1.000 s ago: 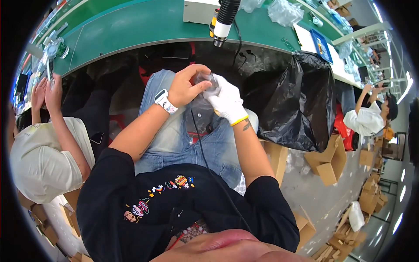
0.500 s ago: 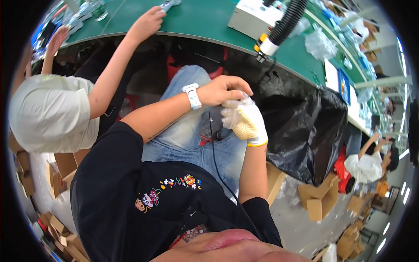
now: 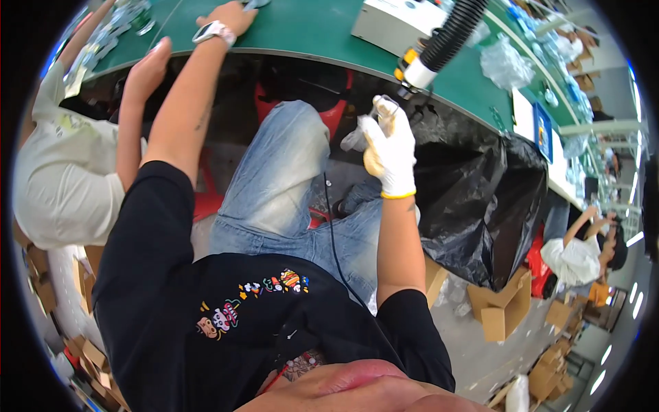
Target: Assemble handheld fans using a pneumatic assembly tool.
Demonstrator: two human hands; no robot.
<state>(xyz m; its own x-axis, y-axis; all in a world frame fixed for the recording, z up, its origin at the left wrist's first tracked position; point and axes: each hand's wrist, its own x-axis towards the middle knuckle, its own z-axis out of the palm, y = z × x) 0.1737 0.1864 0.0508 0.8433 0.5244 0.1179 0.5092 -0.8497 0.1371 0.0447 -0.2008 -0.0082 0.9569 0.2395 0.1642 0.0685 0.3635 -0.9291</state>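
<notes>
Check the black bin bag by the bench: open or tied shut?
Cannot tell. The black bag hangs slack and crumpled beside the gloved right hand, but its mouth sits under the green bench edge, hidden.

I am looking at a factory assembly floor, I think. Just above my gloved right hand runs a long green-topped workbench with a black ribbed extraction hose hanging over it. A black plastic waste sack hangs to the right of that hand, brown cardboard boxes litter the floor beyond, and other seated workers line the bench.
</notes>
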